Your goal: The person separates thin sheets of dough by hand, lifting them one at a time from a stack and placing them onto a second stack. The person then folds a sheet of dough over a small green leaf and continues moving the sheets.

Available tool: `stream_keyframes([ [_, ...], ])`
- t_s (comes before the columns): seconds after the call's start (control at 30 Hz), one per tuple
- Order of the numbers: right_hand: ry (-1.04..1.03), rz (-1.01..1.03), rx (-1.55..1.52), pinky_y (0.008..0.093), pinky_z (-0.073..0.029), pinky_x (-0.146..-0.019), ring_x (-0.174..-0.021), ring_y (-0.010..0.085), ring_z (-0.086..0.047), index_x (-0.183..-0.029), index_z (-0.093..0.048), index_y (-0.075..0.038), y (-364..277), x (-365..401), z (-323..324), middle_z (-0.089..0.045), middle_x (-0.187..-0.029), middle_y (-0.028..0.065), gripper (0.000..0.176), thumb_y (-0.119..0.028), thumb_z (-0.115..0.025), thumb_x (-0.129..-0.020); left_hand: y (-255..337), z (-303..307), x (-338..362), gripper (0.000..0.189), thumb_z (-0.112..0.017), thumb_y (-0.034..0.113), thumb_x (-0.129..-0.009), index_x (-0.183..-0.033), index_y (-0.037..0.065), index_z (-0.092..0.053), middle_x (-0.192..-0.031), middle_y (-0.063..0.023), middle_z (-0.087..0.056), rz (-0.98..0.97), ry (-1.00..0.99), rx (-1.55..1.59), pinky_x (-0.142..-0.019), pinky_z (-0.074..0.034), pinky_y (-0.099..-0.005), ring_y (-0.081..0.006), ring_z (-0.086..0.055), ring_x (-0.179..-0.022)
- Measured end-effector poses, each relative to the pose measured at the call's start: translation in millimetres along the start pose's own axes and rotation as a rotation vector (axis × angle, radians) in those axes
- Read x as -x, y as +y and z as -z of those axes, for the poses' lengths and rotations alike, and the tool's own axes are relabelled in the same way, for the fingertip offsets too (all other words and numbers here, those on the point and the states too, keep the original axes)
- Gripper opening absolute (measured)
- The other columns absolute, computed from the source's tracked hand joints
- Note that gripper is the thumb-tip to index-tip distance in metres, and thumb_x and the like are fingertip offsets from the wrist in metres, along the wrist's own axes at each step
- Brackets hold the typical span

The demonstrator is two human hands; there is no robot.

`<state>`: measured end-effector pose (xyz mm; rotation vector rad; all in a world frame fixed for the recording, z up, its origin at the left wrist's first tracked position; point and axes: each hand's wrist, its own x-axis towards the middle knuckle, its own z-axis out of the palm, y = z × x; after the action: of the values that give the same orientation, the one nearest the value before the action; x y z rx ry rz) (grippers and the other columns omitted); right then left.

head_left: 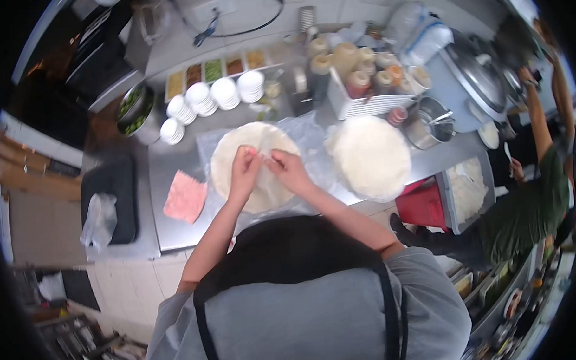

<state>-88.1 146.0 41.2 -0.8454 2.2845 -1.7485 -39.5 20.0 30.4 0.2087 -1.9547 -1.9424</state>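
A round pale flatbread lies on a clear plastic sheet on the steel counter. My left hand and my right hand both rest on the flatbread near its middle, fingertips close together, pinching at its surface. A stack of more flatbreads sits to the right, under plastic.
A pink cloth lies left of the flatbread. Stacks of small white bowls and a tray of fillings stand behind. Sauce bottles in a white rack, a metal pot, a black board. Another person in green works at right.
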Motion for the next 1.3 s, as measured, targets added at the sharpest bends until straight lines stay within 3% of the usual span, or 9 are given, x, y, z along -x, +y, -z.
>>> stream_keyframes([
  [0.17, 0.024, -0.037, -0.020, 0.0371, -0.040, -0.054, -0.060, 0.0298, -0.054, -0.078, -0.054, 0.000, -27.8, 16.2, 48.0, -0.054, -0.067, 0.0186, 0.009, -0.009, -0.053, -0.076, 43.8, -31.6, -4.3, 0.020, -0.063, 0.008, -0.077, -0.083, 0.007, -0.044, -0.053, 0.0072, -0.041, 0.126, -0.199, -0.041, -0.043, -0.029, -0.0178, -0.0012, -0.039, -0.048],
  [0.3, 0.189, 0.092, 0.227, 0.0388, -0.044, -0.060, -0.069, 0.0336, -0.057, -0.085, -0.058, -0.001, -55.7, 20.4, 87.7, -0.058, -0.076, 0.0190, 0.013, -0.005, -0.054, -0.074, 97.0, -58.0, -23.6, 0.015, -0.063, 0.009, -0.076, -0.086, 0.004, -0.053, -0.049, 0.0010, -0.048, -0.165, -0.325, -0.434, -0.040, -0.031, -0.0222, -0.0054, -0.041, -0.041],
  [0.37, 0.285, 0.138, 0.234, 0.0390, -0.045, -0.062, -0.072, 0.0345, -0.057, -0.087, -0.059, -0.001, -71.6, 21.9, 104.3, -0.059, -0.079, 0.0189, 0.015, -0.004, -0.054, -0.073, 112.2, -74.1, -29.5, 0.010, -0.062, 0.007, -0.076, -0.082, 0.002, -0.056, -0.054, -0.0079, -0.054, -0.646, -0.238, -0.678, -0.043, -0.037, -0.0276, -0.0169, -0.050, -0.042],
  [0.5, 0.459, 0.144, 0.326, 0.0367, -0.047, -0.066, -0.073, 0.0328, -0.059, -0.091, -0.059, 0.000, -72.3, 30.2, 136.0, -0.060, -0.084, 0.0191, 0.020, -0.003, -0.055, -0.072, 126.6, -94.3, -37.8, 0.007, -0.059, 0.007, -0.076, -0.080, 0.002, -0.055, -0.068, -0.0143, -0.059, -0.770, -0.224, -0.691, -0.053, -0.046, -0.0376, -0.0320, -0.058, -0.061],
  [0.67, 0.555, -0.013, 0.130, 0.0258, -0.045, -0.059, -0.064, 0.0145, -0.057, -0.089, -0.058, 0.003, -61.3, 43.7, 138.3, -0.060, -0.073, 0.0119, 0.016, -0.004, -0.056, -0.075, 133.2, -111.7, -35.5, 0.006, -0.057, 0.002, -0.075, -0.079, 0.000, -0.053, -0.065, -0.0100, -0.052, -0.647, -0.263, -0.477, -0.049, -0.040, -0.0303, -0.0236, -0.051, -0.052],
  [0.9, 0.545, 0.046, 0.147, 0.0326, -0.041, -0.048, -0.051, 0.0242, -0.054, -0.078, -0.053, 0.000, -72.2, 33.5, 123.8, -0.051, -0.058, 0.0157, 0.014, -0.014, -0.055, -0.081, 102.2, -125.0, -29.2, 0.007, -0.053, 0.004, -0.081, -0.078, 0.001, -0.048, -0.060, -0.0014, -0.047, -0.295, -0.290, -0.011, -0.048, -0.032, -0.0224, -0.0072, -0.040, -0.053],
  [1.13, 0.501, 0.136, 0.207, 0.0359, -0.040, -0.047, -0.053, 0.0344, -0.053, -0.078, -0.053, 0.000, -68.2, 32.3, 116.1, -0.054, -0.061, 0.0196, 0.013, -0.013, -0.054, -0.081, 95.0, -113.0, -24.3, 0.006, -0.056, 0.007, -0.081, -0.086, 0.003, -0.054, -0.052, -0.0010, -0.052, -0.243, -0.266, -0.067, -0.042, -0.034, -0.0255, -0.0103, -0.044, -0.043],
  [1.2, 0.515, 0.164, 0.238, 0.0352, -0.040, -0.047, -0.052, 0.0304, -0.054, -0.078, -0.053, 0.000, -60.7, 34.9, 117.1, -0.053, -0.060, 0.0187, 0.013, -0.013, -0.054, -0.081, 98.4, -102.8, -26.8, 0.007, -0.057, 0.006, -0.079, -0.085, 0.002, -0.056, -0.060, -0.0101, -0.058, -0.785, -0.225, -0.501, -0.047, -0.042, -0.0309, -0.0212, -0.056, -0.049],
  [1.3, 0.519, 0.047, 0.150, 0.0302, -0.041, -0.050, -0.054, 0.0171, -0.053, -0.079, -0.054, 0.000, -44.3, 41.0, 122.3, -0.055, -0.061, 0.0118, 0.015, -0.014, -0.054, -0.083, 103.3, -85.6, -29.3, 0.005, -0.058, 0.005, -0.077, -0.080, 0.002, -0.057, -0.064, -0.0145, -0.059, -0.832, -0.167, -0.708, -0.052, -0.046, -0.0351, -0.0284, -0.059, -0.059],
])
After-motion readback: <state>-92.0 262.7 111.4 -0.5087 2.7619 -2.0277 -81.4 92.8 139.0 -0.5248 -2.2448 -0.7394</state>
